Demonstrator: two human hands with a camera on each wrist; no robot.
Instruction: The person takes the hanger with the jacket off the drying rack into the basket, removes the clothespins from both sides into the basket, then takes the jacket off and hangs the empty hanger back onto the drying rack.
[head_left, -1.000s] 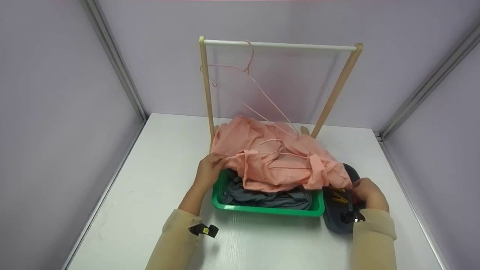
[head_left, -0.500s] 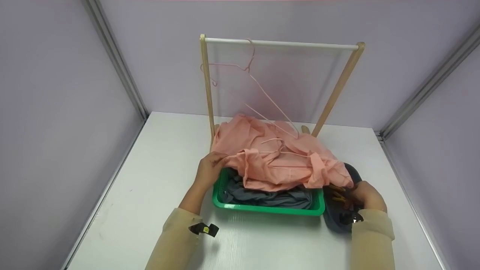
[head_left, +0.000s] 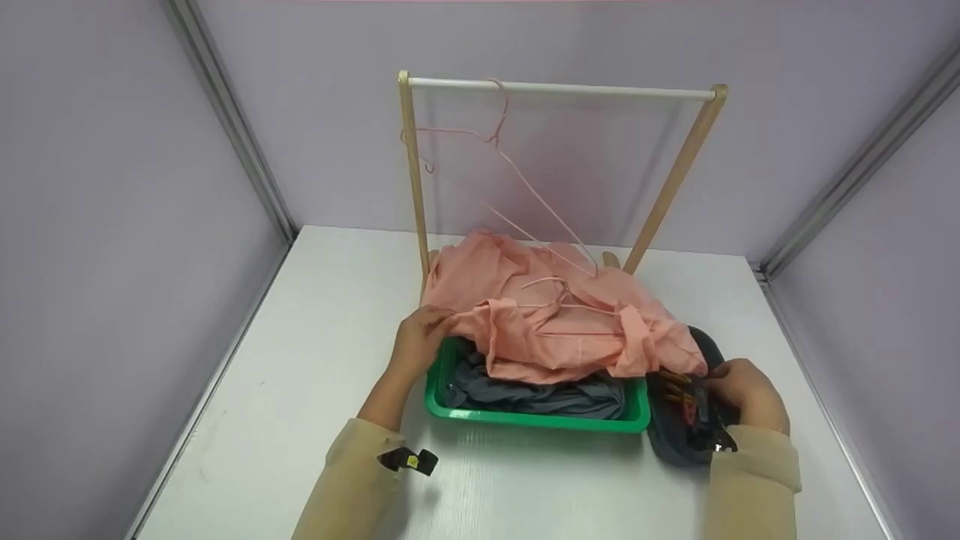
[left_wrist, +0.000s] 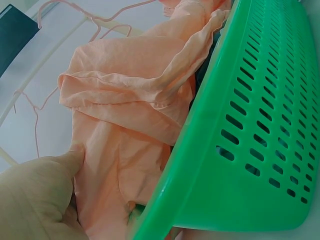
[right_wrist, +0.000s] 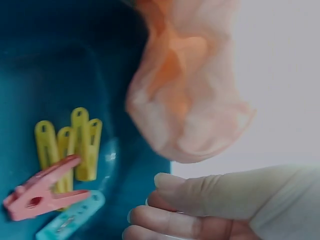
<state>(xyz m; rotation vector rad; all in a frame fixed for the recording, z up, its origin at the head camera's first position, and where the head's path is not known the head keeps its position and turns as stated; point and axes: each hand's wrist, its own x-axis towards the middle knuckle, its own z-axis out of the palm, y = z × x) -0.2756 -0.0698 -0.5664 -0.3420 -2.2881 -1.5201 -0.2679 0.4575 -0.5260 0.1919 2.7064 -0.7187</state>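
Note:
A pink shirt with a pink wire hanger at its neck lies across a green basket. At the shirt's left end, my left hand pinches the cloth between thumb and fingers. My right hand is beside the shirt's right end, over the edge of a dark blue bin. In the right wrist view, its thumb and loosely bent fingers are just below the hanging sleeve end and hold nothing. Yellow clothespins, a pink clothespin and a turquoise clothespin lie in the bin.
Dark grey cloth lies in the basket under the shirt. Behind stands a wooden rack with a white rod, on which a second pink hanger hangs. Walls enclose the white table at the sides and back.
My right hand dipped slightly over the bin, then shifted a little right, so more of the clothespins shows. My left hand and the shirt have stayed nearly still.

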